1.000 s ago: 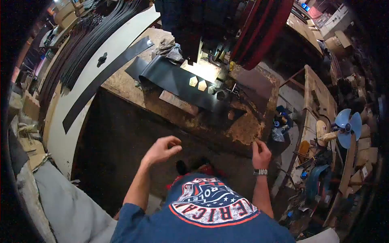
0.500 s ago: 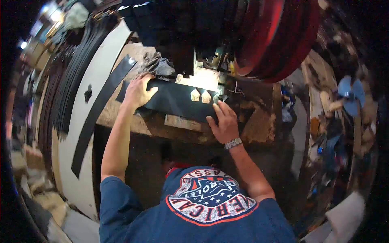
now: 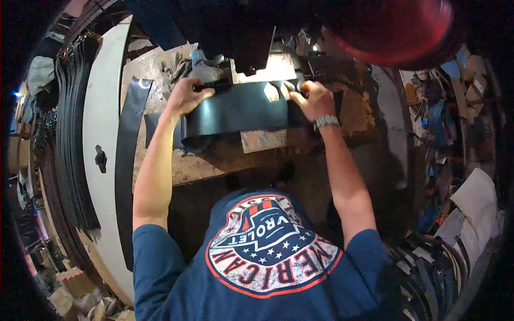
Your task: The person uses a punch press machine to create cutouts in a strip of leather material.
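A smooth black sheet of leather-like material (image 3: 230,115) is tilted up between my hands in front of the brightly lit machine. My left hand (image 3: 184,99) is closed on its upper left edge, with the thumb across the near face and the other fingers behind. At the upper right, my right hand (image 3: 317,101) pinches the edge, fingers curled. Pale pentagon shapes (image 3: 271,92) show in the sheet beside the right thumb, the farther one partly hidden. Below the sheet, a pale flat piece (image 3: 265,142) lies at the front of the worn workbench (image 3: 184,167).
The dark machine (image 3: 214,27) with a red wheel-like part (image 3: 396,32) overhangs the bench. On the left are a long black strip (image 3: 126,160), a white board (image 3: 104,128) and hanging dark strips (image 3: 69,123). More dark strips (image 3: 428,273) lie low at right.
Both hands have closed on the sheet's far edge and tilted it up from the bench. My right hand has moved up to the edge by the pentagon shapes. The view has shifted too.
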{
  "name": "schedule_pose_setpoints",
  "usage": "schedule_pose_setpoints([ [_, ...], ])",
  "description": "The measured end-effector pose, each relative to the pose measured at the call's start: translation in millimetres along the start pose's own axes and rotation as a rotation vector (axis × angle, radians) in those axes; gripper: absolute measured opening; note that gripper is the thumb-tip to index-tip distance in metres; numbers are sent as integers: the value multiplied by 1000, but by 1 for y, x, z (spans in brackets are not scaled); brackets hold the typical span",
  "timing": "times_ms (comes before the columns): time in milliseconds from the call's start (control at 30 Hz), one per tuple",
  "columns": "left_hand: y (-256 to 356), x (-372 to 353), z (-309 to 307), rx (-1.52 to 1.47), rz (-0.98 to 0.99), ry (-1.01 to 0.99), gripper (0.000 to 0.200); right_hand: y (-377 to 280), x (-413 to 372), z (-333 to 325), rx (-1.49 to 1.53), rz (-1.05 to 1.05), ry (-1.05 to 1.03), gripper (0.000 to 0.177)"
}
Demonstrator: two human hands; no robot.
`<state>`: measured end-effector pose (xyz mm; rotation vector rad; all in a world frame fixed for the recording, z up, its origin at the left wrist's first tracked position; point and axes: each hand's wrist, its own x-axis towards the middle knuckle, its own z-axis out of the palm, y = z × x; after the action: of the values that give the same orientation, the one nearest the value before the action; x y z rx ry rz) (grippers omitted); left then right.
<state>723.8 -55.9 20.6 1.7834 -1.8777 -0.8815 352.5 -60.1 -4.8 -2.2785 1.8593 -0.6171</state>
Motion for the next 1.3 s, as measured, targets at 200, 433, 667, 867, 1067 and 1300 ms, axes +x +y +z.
schedule_pose_setpoints([
  [200, -21, 26, -2, -74, -32, 40, 41, -3, 35, 5, 19, 5, -50, 41],
  [433, -29, 42, -3, 34, -113, 54, 39, -11, 31, 11, -185, -155, 318, 33],
  [667, -37, 47, -7, -13, -79, 78, 31, -11, -37, 18, 47, -317, 177, 34],
  [867, -42, 55, -11, -95, -161, 48, 27, -9, -28, 30, 93, -259, 170, 37],
  [1067, -31, 57, -11, -51, -188, 7, 25, -11, -29, 29, 98, -222, 172, 37],
  [1300, -42, 63, -11, 47, -66, 12, 34, -11, -28, 32, 89, -228, 224, 35],
])
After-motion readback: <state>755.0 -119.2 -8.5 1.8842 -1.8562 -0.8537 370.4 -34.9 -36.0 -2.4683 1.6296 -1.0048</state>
